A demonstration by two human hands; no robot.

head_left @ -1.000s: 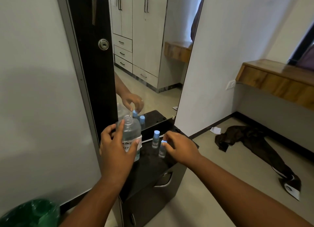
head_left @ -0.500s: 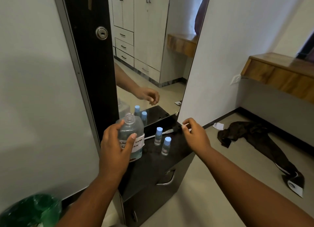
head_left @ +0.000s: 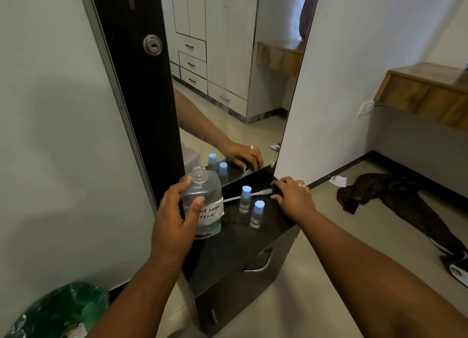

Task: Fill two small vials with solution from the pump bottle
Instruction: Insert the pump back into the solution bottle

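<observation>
A clear pump bottle (head_left: pixel 202 186) with a handwritten white label stands uncapped on the black cabinet top (head_left: pixel 238 246), partly filled with liquid. My left hand (head_left: pixel 172 221) is wrapped around its left side. Two small clear vials with light-blue caps stand to its right, one farther back (head_left: pixel 245 199) and one nearer (head_left: pixel 257 215). The removed pump lies behind them, its white dip tube (head_left: pixel 260 193) pointing toward the bottle. My right hand (head_left: pixel 293 198) grips the pump's dark head at the cabinet's far right corner.
A tall mirror (head_left: pixel 228 84) behind the cabinet reflects the vials and my right hand. A drawer handle (head_left: pixel 260 264) sits below the top. A green-lined bin (head_left: pixel 58 312) is at the lower left. Dark cloth (head_left: pixel 379 193) lies on the floor, under a wooden shelf (head_left: pixel 425 89).
My right hand left the nearer vial, moved right and back, and closed on the pump head. My left hand stayed on the bottle.
</observation>
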